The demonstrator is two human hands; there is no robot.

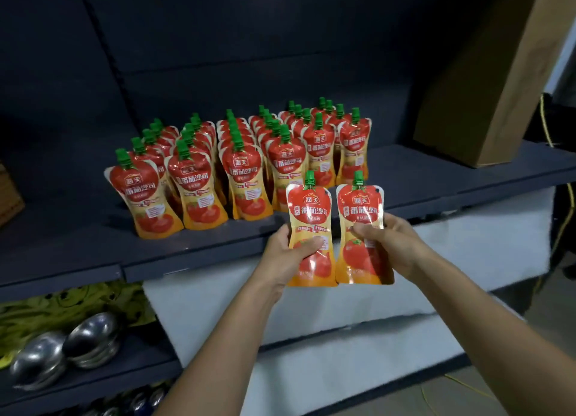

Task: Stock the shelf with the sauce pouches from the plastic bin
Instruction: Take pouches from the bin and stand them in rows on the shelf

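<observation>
My left hand grips one sauce pouch and my right hand grips another pouch. Both stand upright side by side, green caps up, just before the shelf edge, near the stocked rows of pouches.

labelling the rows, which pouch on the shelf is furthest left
The front pouch of the left-end row; every other pouch on the shelf stands to its right.

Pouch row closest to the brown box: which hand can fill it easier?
Probably the right hand. It holds the right pouch upright just before that end row, while the left hand holds the left pouch further left, before the neighbouring row.
</observation>
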